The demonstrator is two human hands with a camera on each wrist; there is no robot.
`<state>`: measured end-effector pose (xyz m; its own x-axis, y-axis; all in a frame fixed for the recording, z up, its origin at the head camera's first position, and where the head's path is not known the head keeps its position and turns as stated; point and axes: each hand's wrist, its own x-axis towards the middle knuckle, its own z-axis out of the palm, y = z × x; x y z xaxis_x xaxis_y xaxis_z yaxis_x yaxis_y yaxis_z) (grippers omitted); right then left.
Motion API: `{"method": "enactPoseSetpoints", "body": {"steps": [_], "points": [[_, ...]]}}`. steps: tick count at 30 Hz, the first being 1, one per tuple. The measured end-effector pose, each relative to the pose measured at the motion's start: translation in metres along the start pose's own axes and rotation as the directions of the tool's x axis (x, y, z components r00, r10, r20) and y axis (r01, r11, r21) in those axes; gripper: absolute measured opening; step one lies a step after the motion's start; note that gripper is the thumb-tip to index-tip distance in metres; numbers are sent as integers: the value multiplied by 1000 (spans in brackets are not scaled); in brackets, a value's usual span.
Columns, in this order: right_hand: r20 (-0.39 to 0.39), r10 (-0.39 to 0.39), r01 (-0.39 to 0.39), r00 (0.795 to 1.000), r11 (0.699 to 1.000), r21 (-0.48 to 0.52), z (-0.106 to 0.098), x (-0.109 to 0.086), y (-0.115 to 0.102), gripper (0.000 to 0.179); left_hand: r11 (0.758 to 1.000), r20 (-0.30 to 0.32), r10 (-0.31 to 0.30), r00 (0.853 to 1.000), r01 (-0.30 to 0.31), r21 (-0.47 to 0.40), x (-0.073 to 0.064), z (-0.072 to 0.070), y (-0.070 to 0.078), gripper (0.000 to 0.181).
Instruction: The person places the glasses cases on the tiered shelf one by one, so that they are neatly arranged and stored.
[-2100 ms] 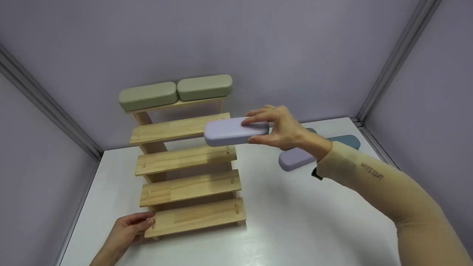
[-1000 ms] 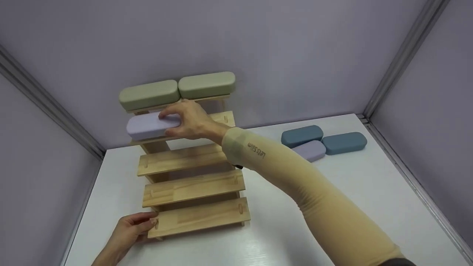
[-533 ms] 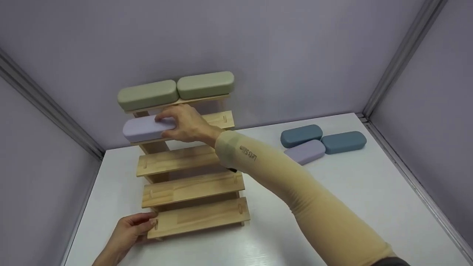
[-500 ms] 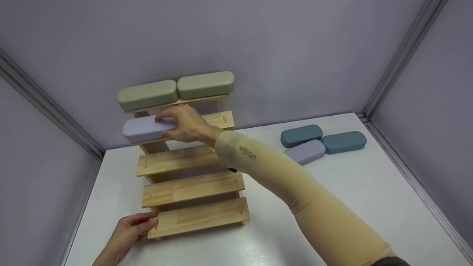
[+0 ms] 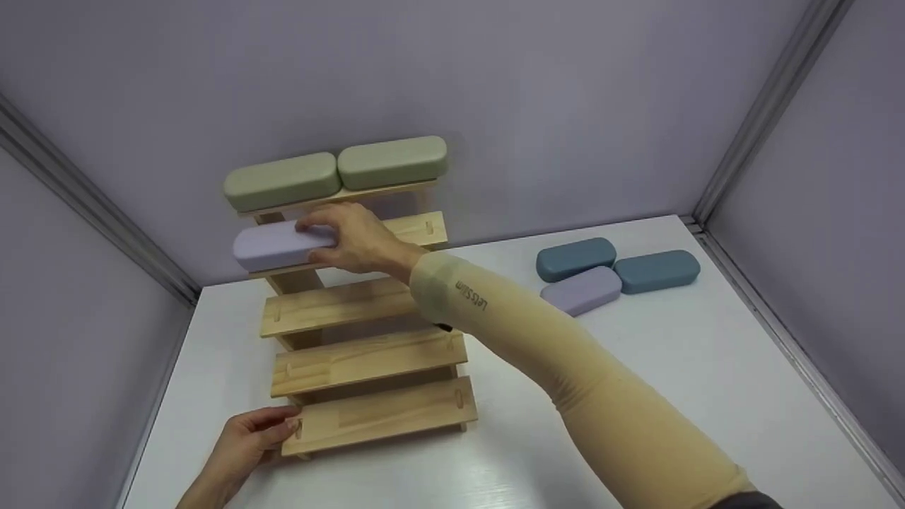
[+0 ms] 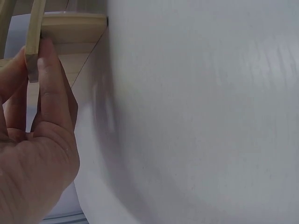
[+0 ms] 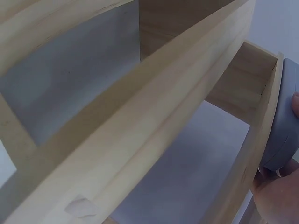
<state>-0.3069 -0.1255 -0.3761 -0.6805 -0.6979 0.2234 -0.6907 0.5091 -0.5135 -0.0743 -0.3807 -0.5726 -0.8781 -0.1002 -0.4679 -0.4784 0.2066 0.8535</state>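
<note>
A stepped wooden display rack [image 5: 368, 357] stands on the white table. My right hand [image 5: 357, 237] grips the right end of a lavender glasses case [image 5: 269, 247], which sits on the left half of the second tier from the top. In the right wrist view, the case [image 7: 281, 119] shows at the right edge, resting on the wooden tier, with part of my right hand [image 7: 280, 193] beside it. My left hand [image 5: 244, 442] pinches the left end of the lowest tier. The left wrist view shows thumb and fingers on both faces of that board [image 6: 33, 44].
Two green glasses cases, left [image 5: 283, 182] and right [image 5: 392, 162], fill the top tier. At the table's right lie two blue cases, one farther left [image 5: 576, 259] and one right [image 5: 657, 271], touching a second lavender case [image 5: 583, 290]. Walls enclose the back and sides.
From the air right of the rack, my right hand has brought the lavender case left onto the second tier. Over the last half second little moved. My left hand kept its hold.
</note>
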Motion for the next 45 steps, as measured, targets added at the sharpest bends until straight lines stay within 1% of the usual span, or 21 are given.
{"method": "enactPoseSetpoints", "body": {"steps": [5, 12, 17, 21, 25, 28, 30, 32, 34, 37, 39, 41, 43, 45], "points": [[3, -13, 13, 1000, 998, -55, -6, -5, 5, 55, 1000, 5, 6, 1000, -6, -4, 0, 1, 1, 26], [-9, -31, 30, 999, 994, -107, -17, -21, 12, 60, 1000, -36, -21, 999, 21, -2, 3, 1, 3, 31], [-44, -70, 64, 997, 990, -125, -25, -37, 20, 60, 1000, -20, -14, 1000, 14, 8, 8, -2, 3, 31], [-94, -131, 120, 987, 987, -108, -32, -57, 28, 56, 1000, -17, -13, 1000, 13, 5, 10, -2, 2, 33], [-152, -194, 186, 969, 980, -67, -43, -84, 38, 51, 1000, -24, -31, 999, 31, -1, 10, -1, 1, 33], [-188, -220, 219, 957, 975, -26, -51, -104, 48, 49, 999, -32, -40, 999, 40, -11, 7, -4, 1, 31], [-199, -220, 224, 955, 975, -4, -56, -118, 58, 48, 999, -36, -45, 998, 44, -29, 5, -6, 0, 30], [-199, -203, 210, 959, 978, 13, -61, -132, 71, 47, 998, -32, -46, 998, 45, -35, 4, -8, -1, 29], [-183, -165, 173, 969, 984, 31, -65, -148, 86, 46, 998, -30, -50, 998, 49, -32, 3, -9, -1, 29], [-147, -69, 78, 987, 995, 55, -72, -175, 109, 47, 998, -39, -60, 997, 60, -14, 2, -10, -2, 30], [-112, -6, 14, 994, 998, 69, -76, -194, 125, 47, 998, -48, -70, 996, 69, -7, 2, -10, -2, 31], [-84, 44, -37, 996, 996, 77, -80, -212, 140, 47, 997, -55, -77, 995, 77, -4, 2, -11, -1, 31], [-65, 72, -66, 995, 994, 91, -83, -228, 155, 46, 997, -55, -77, 996, 77, -8, 1, -12, -1, 30], [-52, 100, -93, 994, 987, 128, -86, -243, 171, 46, 998, -48, -69, 996, 69, -15, 1, -13, -1, 30]]}}
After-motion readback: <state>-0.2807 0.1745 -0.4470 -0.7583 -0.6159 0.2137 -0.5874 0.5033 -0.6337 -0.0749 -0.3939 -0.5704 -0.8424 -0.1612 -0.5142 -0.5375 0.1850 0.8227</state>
